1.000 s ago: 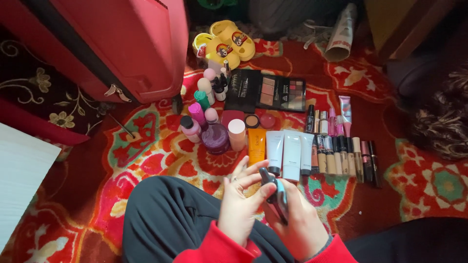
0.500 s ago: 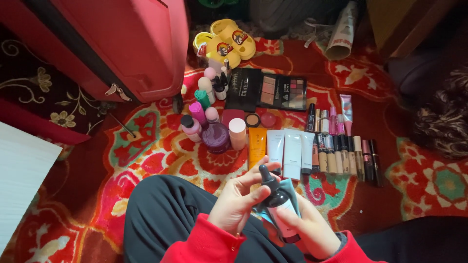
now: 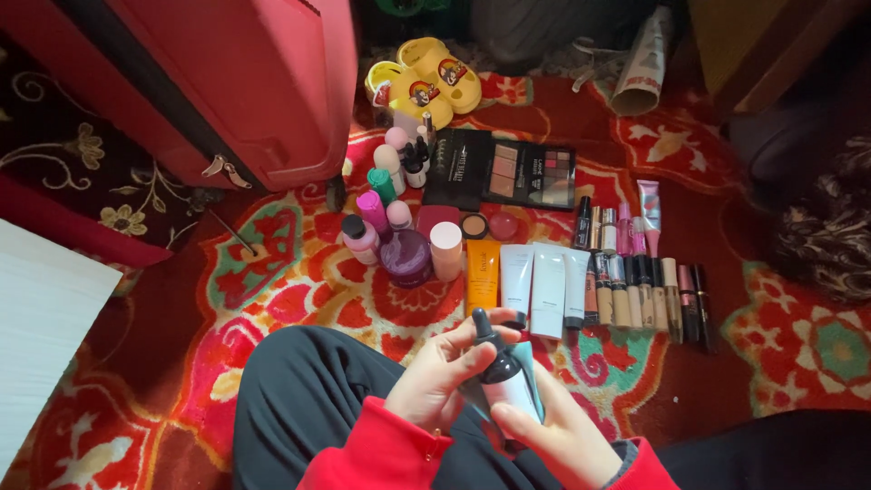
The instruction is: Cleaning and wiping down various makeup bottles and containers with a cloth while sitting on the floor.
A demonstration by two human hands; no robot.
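On a red patterned carpet (image 3: 299, 299) strewn with cosmetics, the right hand (image 3: 558, 436) cups a small dropper bottle (image 3: 504, 377) over the lap while the left hand (image 3: 440, 377) pinches its dark cap; probably light, smooth, breakable glass, best held round the body, with white tubes (image 3: 544, 286) and an orange tube (image 3: 482, 275) lying beyond

Floor: we see a red patterned carpet (image 3: 299, 290) with orange, teal and white floral shapes covering most of the view.
Left side: we find a large red hard-shell suitcase (image 3: 245, 82) standing on the carpet, and beside it a dark maroon cloth with cream flower embroidery (image 3: 63, 154).
Lower left: we see a flat white board (image 3: 41, 327) at the frame edge.
Upper right: we make out a brown wooden furniture piece (image 3: 753, 45).
Light: we notice warm, dim indoor light with dark corners.
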